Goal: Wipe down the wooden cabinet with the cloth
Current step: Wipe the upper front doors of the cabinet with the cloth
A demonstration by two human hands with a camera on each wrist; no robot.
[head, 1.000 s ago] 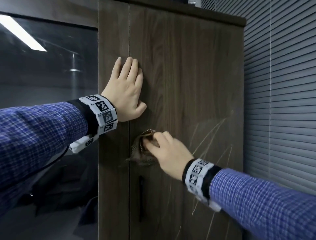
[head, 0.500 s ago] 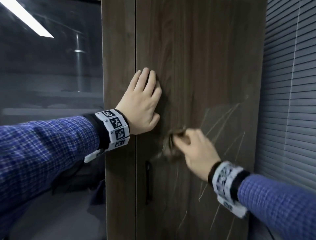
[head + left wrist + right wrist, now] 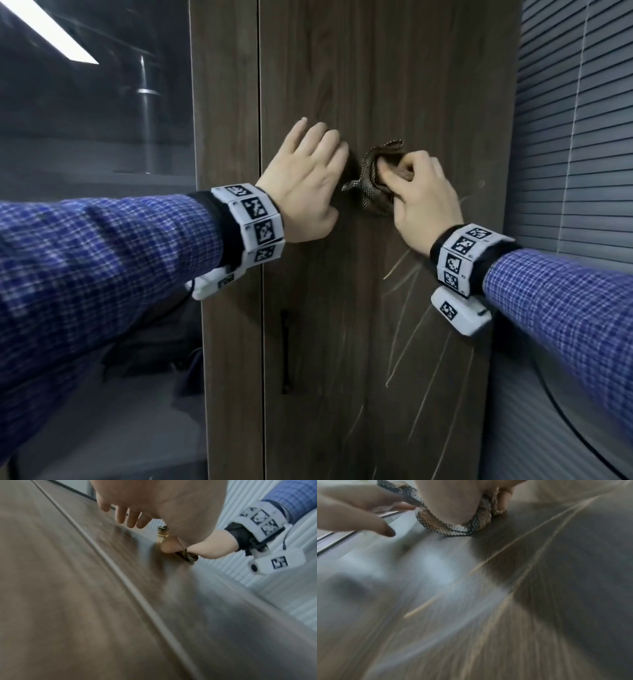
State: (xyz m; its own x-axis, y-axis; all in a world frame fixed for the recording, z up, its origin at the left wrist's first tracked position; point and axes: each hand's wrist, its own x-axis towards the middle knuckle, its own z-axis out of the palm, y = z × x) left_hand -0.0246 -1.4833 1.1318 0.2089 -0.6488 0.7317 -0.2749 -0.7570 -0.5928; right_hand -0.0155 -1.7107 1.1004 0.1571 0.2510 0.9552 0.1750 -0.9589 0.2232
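Note:
The dark wooden cabinet (image 3: 394, 85) fills the middle of the head view, its door marked by pale scratches (image 3: 404, 322) lower right. My right hand (image 3: 416, 192) grips a bunched brown checked cloth (image 3: 371, 178) and presses it against the door. In the right wrist view the cloth (image 3: 453, 530) curls under the palm on the wood (image 3: 488, 601). My left hand (image 3: 305, 174) lies flat on the door just left of the cloth, fingers straight. The left wrist view shows those fingers (image 3: 126, 517) on the wood and the cloth (image 3: 163, 534) beyond.
A glass pane (image 3: 96, 171) stands left of the cabinet. Window blinds (image 3: 575, 154) hang close on the right. A slim dark door handle (image 3: 285, 349) runs vertically below my left hand, beside the door seam (image 3: 260, 342).
My right hand has carried the cloth up and to the right across the door, level with my left hand. The left hand stays flat on the door. The head view has shifted down.

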